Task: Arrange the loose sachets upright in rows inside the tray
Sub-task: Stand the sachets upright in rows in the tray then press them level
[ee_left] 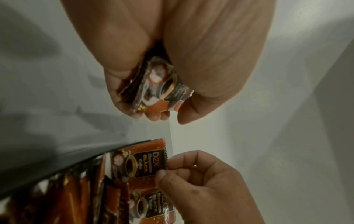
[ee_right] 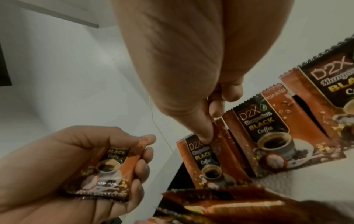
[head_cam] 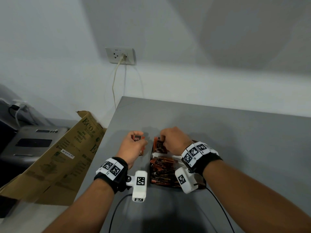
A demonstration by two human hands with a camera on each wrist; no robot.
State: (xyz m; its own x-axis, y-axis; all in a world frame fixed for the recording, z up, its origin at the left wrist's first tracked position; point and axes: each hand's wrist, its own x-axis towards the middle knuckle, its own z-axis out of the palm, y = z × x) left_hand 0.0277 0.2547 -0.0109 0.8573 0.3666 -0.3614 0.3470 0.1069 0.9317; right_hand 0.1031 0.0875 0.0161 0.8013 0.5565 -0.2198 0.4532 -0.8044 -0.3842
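- My left hand (head_cam: 133, 145) clasps a small stack of brown coffee sachets (ee_right: 107, 171), fingers curled round them, held above the grey table (head_cam: 235, 132) just left of the tray (head_cam: 152, 154).
- My right hand (head_cam: 175, 140) pinches the top edge of an upright sachet (ee_right: 201, 163) at the tray's far end, thumb and forefinger closed on it.
- More sachets stand beside it (ee_right: 268, 136); others lie loose in a heap (head_cam: 164, 172) in the near part of the tray.
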